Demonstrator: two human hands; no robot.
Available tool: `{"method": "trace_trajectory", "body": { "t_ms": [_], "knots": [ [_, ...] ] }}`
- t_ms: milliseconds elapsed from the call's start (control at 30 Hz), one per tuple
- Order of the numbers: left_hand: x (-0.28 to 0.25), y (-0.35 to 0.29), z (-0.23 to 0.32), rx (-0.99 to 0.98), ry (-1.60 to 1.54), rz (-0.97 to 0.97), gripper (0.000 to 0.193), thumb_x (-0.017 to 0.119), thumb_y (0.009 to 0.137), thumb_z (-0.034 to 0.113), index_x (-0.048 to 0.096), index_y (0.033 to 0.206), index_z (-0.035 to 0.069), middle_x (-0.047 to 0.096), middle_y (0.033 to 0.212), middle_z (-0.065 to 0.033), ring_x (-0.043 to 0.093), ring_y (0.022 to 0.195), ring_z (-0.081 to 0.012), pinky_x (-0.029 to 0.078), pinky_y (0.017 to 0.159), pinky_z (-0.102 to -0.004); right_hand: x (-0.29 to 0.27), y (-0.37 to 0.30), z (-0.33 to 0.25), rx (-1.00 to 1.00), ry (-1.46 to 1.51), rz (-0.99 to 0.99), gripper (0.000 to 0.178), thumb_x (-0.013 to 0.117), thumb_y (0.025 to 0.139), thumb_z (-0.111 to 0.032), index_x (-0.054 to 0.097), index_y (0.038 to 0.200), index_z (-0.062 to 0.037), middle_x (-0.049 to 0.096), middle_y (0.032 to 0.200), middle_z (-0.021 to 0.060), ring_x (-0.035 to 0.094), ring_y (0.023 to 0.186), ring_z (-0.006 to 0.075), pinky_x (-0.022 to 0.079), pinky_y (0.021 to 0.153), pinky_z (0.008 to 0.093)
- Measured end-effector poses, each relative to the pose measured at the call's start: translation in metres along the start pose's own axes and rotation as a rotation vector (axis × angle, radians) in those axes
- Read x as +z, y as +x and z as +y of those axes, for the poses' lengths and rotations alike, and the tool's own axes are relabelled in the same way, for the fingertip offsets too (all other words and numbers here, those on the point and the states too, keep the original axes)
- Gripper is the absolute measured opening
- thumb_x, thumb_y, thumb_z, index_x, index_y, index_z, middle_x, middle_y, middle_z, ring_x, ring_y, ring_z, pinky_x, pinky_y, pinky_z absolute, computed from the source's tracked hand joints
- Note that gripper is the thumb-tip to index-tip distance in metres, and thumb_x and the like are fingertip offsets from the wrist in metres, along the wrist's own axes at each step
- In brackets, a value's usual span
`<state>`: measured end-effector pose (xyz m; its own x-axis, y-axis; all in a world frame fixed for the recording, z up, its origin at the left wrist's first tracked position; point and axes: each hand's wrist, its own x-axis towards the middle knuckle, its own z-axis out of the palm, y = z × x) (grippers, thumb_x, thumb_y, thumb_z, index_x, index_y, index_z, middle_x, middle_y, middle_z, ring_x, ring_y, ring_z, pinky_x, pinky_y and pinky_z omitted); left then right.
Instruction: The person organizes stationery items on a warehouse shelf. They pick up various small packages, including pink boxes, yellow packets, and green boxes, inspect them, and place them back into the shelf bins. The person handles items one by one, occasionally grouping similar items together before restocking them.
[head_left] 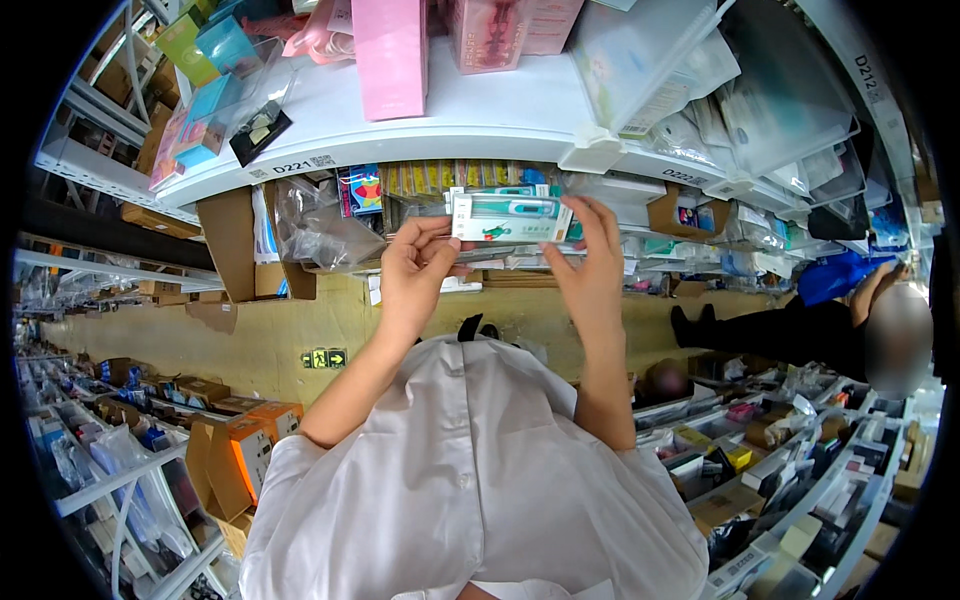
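Note:
A white and teal boxed digital thermometer [510, 217] is held level in front of my chest, just beyond the shelf's front edge. My left hand [418, 255] closes on its left end, thumb on the near edge and fingers behind. My right hand [588, 248] grips the right end, its fingers over the far corner and its thumb at the near edge. Another teal strip shows just behind the box; whether it is a second pack I cannot tell. Below and behind lie yellow packs [430, 178] in a lower shelf.
A white shelf [480, 110] spans the far side, carrying a tall pink box [390, 60] and clear bags. An open cardboard box [235, 245] stands lower left. Stocked shelves [130, 450] line both sides behind me. At the right, another person [800, 335] in dark trousers is in the aisle.

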<state>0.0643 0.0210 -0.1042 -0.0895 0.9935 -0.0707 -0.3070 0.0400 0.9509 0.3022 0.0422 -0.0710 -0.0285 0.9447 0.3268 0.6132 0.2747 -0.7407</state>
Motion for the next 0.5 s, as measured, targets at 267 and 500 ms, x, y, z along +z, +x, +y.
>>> {"method": "trace_trajectory", "body": {
  "t_ms": [267, 500],
  "knots": [
    [-0.007, -0.010, 0.017, 0.244, 0.880, -0.038, 0.048, 0.077, 0.098, 0.011, 0.067, 0.145, 0.007, 0.077, 0.118, -0.0123, 0.072, 0.069, -0.0141, 0.056, 0.062, -0.0301, 0.005, 0.026, 0.023, -0.080, -0.126, -0.064, 0.058, 0.085, 0.083, -0.005, 0.068, 0.139, -0.0106, 0.063, 0.145, 0.0142, 0.063, 0.131, 0.0352, 0.055, 0.100, 0.0400],
    [-0.021, -0.005, -0.004, 0.489, 1.047, 0.007, 0.021, 0.077, 0.100, 0.015, 0.072, 0.119, 0.008, 0.074, 0.120, -0.0079, 0.074, 0.073, -0.0258, 0.058, 0.065, -0.0394, 0.004, 0.029, 0.029, 0.057, 0.022, -0.223, 0.055, 0.080, 0.087, -0.006, 0.067, 0.140, -0.0094, 0.061, 0.149, 0.0163, 0.060, 0.135, 0.0385, 0.051, 0.111, 0.0441]
  ]
}}
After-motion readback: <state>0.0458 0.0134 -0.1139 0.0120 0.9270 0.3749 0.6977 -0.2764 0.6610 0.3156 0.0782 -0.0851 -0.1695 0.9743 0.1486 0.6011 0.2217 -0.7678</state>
